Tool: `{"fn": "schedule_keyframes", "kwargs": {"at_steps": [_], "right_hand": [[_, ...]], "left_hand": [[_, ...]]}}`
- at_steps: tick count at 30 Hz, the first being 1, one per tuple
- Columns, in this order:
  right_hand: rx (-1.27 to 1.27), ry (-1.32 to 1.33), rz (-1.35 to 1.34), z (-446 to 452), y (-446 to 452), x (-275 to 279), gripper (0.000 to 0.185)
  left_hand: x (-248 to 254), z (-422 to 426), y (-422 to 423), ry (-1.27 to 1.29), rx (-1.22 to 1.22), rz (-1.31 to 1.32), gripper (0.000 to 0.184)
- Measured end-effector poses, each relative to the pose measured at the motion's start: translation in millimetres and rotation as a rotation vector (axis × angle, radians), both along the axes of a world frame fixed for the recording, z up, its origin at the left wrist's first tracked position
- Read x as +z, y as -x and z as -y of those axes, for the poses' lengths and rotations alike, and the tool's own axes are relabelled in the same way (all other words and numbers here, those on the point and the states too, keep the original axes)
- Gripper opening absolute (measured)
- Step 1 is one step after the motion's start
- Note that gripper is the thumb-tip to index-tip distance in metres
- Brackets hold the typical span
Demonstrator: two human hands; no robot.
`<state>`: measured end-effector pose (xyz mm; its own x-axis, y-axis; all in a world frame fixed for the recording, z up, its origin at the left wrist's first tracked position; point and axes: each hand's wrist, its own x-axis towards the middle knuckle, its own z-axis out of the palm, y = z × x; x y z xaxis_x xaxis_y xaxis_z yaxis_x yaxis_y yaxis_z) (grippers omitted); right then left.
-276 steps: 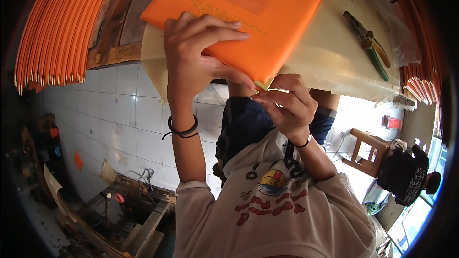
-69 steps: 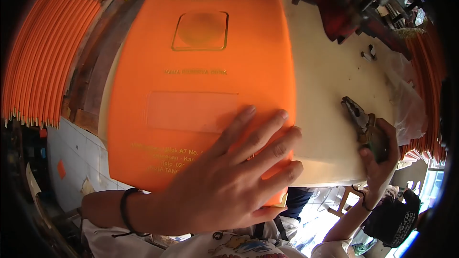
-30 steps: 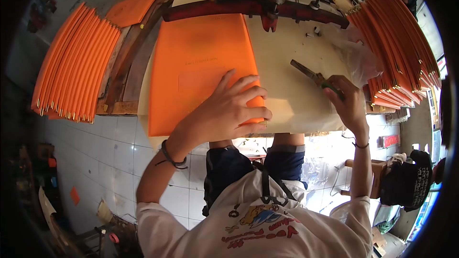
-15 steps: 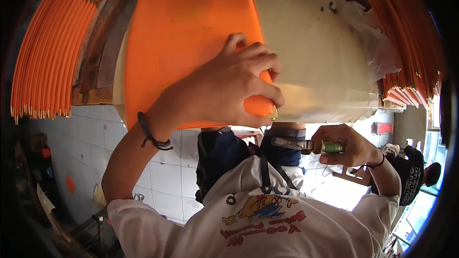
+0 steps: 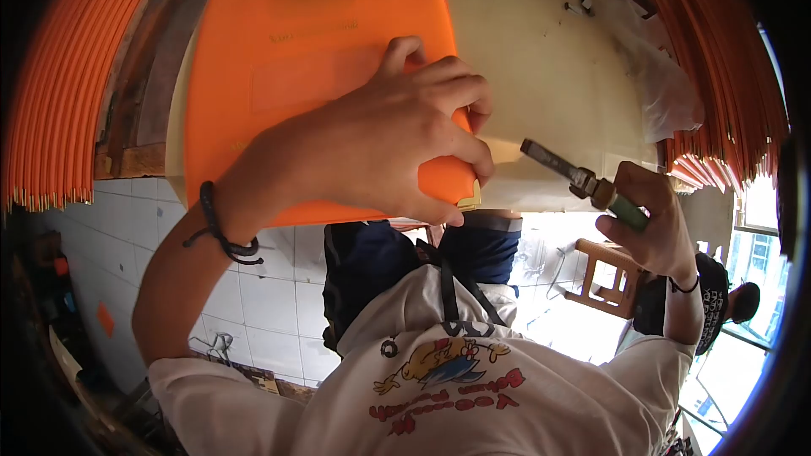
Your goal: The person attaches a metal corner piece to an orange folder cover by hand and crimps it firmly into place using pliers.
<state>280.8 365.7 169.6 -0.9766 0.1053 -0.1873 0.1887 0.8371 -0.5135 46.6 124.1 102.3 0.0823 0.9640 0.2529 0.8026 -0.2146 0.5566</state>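
Left hand: the left hand (image 5: pixel 422 131) is being arched over the near right corner of the orange folder (image 5: pixel 253 4), its fingers being parted and curled at the right edge and its thumb being set at the near edge; the corner is being gripped between them.
Right hand: the pliers (image 5: pixel 583 183) are being gripped by the green handle in the right hand (image 5: pixel 655 224), the fingers being closed round it.
Pliers: the tool is being held raised and tilted, its nose being pointed up and leftward, apart from the folder.
Orange folder: it is being supported on the tan sheet (image 5: pixel 549 93) over the desk (image 5: pixel 131 160), its near edge being lined up close to the desk's near edge.
Gold corner piece: the gold corner piece (image 5: pixel 470 198) is being shown at the folder's near right corner, between the thumb and fingers.
Sides: the folder is being flanked by a left orange stack (image 5: pixel 59 93) and a right orange stack (image 5: pixel 718 76).
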Motion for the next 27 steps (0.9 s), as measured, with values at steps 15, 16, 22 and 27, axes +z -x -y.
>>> {"fn": "schedule_keyframes", "kwargs": {"at_steps": [15,16,22,27], "right_hand": [[0.099,-0.466,-0.330,-35,58,-33,0.028],[0.162,-0.489,-0.437,-39,69,-42,0.027],[0.414,-0.390,-0.754,-64,119,-74,0.028],[0.544,-0.372,-0.645,-96,120,-68,0.044]], "left_hand": [[46,-39,45,0.198,-0.444,0.083,0.049],[53,-40,46,0.194,-0.474,0.105,0.049],[51,-44,48,0.201,-0.505,0.063,0.042],[59,-53,47,0.361,-0.510,0.020,0.040]]}}
